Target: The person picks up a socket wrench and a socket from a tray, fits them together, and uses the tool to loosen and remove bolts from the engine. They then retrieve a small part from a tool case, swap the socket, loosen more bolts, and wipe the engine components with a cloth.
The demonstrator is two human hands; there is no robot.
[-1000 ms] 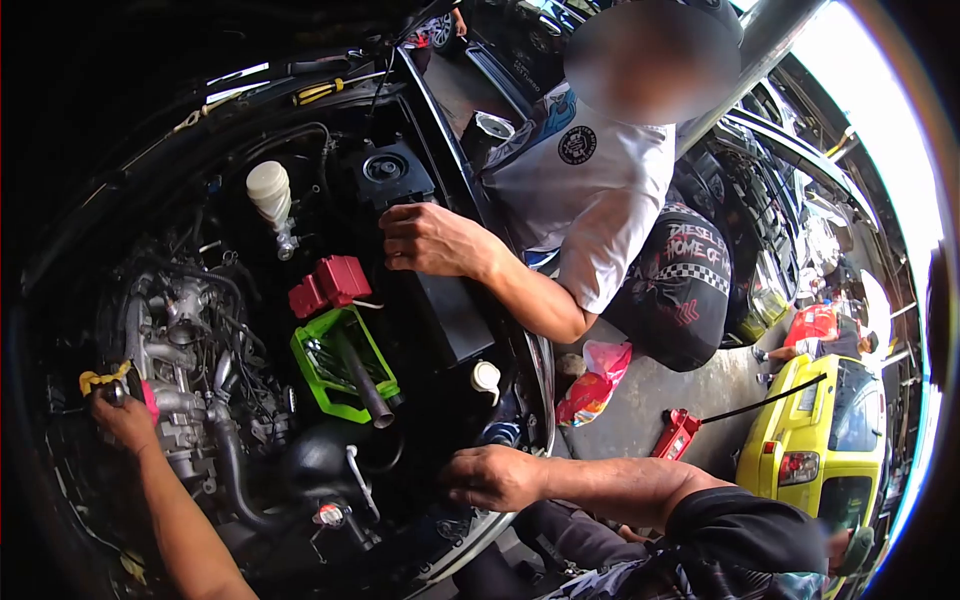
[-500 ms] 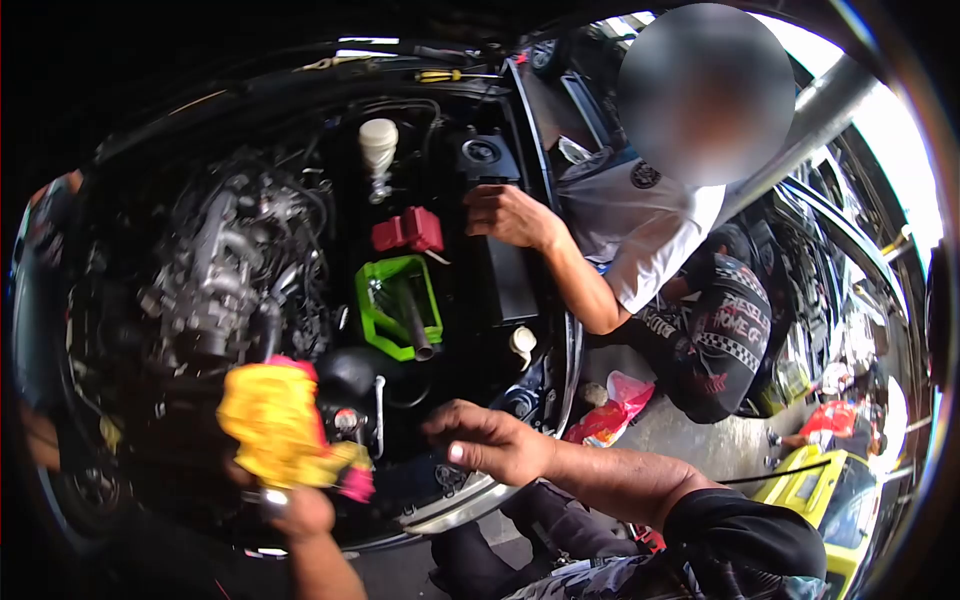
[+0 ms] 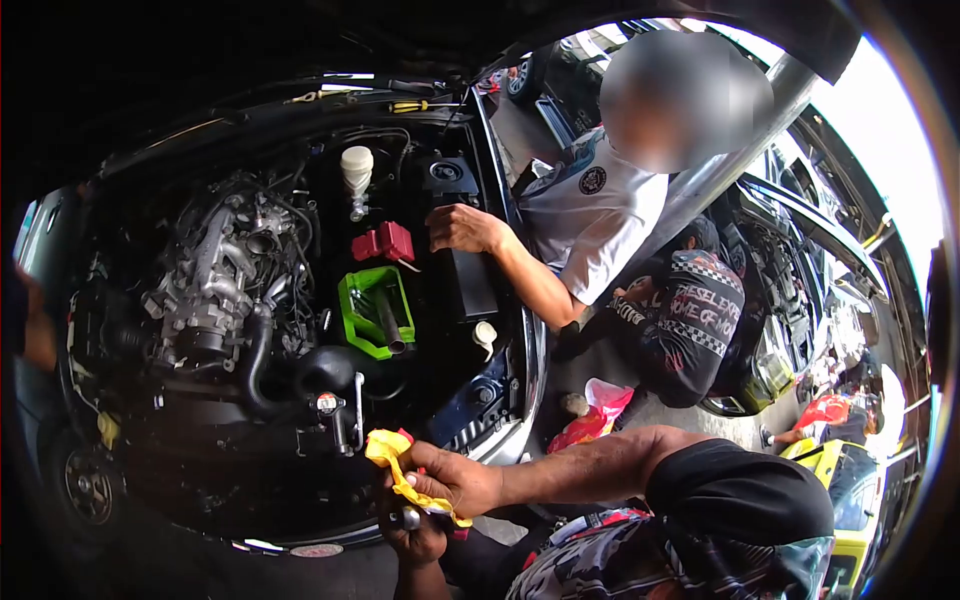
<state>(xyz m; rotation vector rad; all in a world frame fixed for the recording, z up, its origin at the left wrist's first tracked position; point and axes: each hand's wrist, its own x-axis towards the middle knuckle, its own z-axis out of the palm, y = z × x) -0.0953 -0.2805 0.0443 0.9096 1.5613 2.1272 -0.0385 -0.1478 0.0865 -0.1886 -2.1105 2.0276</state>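
Note:
Low in the view, by the car's front edge, my two hands are together. My right hand (image 3: pixel 462 482) is closed on a crumpled yellow cloth (image 3: pixel 400 468), whose end hangs down toward the left hand. Just below, my left hand (image 3: pixel 415 542) is closed around a dark object with a rounded silver end (image 3: pixel 407 519); its kind is hard to make out. A bit of pink cloth shows beside that hand. Above the hands lies the engine bay, with a metal-topped radiator cap (image 3: pixel 328 403) and a metal-handled tool (image 3: pixel 350 420) nearest to them.
A green funnel-like container (image 3: pixel 350 315) with a dark tube stands in the bay, below a red part (image 3: pixel 383 241) and a white-capped reservoir (image 3: pixel 356 170). A co-worker's hand (image 3: pixel 465 229) rests over the right side. Another person (image 3: pixel 690 325) crouches beyond the fender.
My left hand has moved right and down from over the engine bay, bringing the yellow cloth to my right hand. My right hand was open and is now closed on it.

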